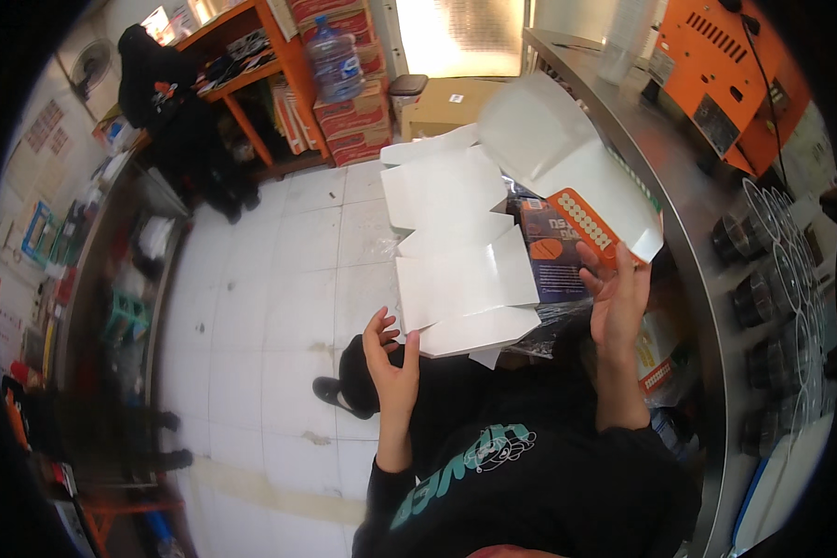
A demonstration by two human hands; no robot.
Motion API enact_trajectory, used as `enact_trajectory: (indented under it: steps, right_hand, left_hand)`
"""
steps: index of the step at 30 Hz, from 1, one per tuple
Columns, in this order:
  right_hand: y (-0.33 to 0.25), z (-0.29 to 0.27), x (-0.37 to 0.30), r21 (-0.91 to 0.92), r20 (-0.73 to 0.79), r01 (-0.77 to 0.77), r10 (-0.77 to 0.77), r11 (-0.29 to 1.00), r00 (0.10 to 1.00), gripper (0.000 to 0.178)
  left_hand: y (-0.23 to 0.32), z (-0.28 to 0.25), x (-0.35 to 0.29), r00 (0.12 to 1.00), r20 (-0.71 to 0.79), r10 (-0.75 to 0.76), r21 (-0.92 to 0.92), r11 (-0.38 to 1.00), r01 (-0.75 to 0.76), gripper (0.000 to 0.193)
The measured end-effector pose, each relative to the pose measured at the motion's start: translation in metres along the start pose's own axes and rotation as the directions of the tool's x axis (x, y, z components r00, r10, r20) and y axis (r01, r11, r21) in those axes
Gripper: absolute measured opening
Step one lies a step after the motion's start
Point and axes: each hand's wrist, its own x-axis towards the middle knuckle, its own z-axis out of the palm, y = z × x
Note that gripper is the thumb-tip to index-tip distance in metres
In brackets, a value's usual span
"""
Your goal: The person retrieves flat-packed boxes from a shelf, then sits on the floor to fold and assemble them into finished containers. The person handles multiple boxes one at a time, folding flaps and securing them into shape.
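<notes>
My right hand (pixel 620 296) grips a flat, unfolded cardboard box (pixel 567 177), white inside with an orange and dark blue printed outside, held up at chest height. More white flattened box blanks (pixel 456 242) hang in a stack just left of it, over a plastic bag. My left hand (pixel 391 358) is lifted below the stack's lower left corner with fingers spread, touching nothing or barely brushing the edge. My dark sleeves come up from the lower edge.
A curved steel counter (pixel 688 232) runs along the right with several lidded plastic cups (pixel 763 279) and an orange machine (pixel 716 74). Brown cartons (pixel 353 112), a water bottle (pixel 335 60) and orange shelves (pixel 251 74) stand at the back. White tiled floor (pixel 270 298) lies left.
</notes>
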Motion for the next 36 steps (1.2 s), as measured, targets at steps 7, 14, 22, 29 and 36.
enact_trajectory:
  steps: [7, 14, 22, 29, 36]
  right_hand:
    - [0.018, -0.053, -0.012, -0.401, -0.267, 0.332, -0.456, 0.854, 0.849, 0.04]
    - [0.038, -0.02, -0.035, -0.401, 0.347, 0.831, -0.775, 0.386, 0.528, 0.037]
    - [0.05, 0.051, -0.045, -0.284, 0.937, 0.806, -0.03, 0.52, 0.349, 0.053]
    - [0.043, 0.043, -0.043, -0.276, 0.961, 0.825, 0.123, 0.493, 0.248, 0.065]
    - [0.036, 0.051, -0.046, -0.358, 0.899, 0.76, -0.02, 0.543, 0.438, 0.046]
  left_hand:
    - [0.001, 0.018, 0.034, 0.996, 0.062, -0.06, 0.012, 0.998, 0.059, 0.062]
    - [0.002, 0.016, 0.028, 0.999, -0.018, 0.031, 0.159, 0.987, -0.028, 0.05]
    - [0.012, 0.034, 0.012, 0.952, -0.118, 0.283, 0.408, 0.888, -0.213, 0.046]
    - [0.041, 0.035, 0.017, 0.983, -0.067, 0.17, 0.255, 0.956, -0.148, 0.037]
    - [0.066, 0.022, 0.021, 0.985, -0.138, -0.101, -0.415, 0.909, 0.035, 0.031]
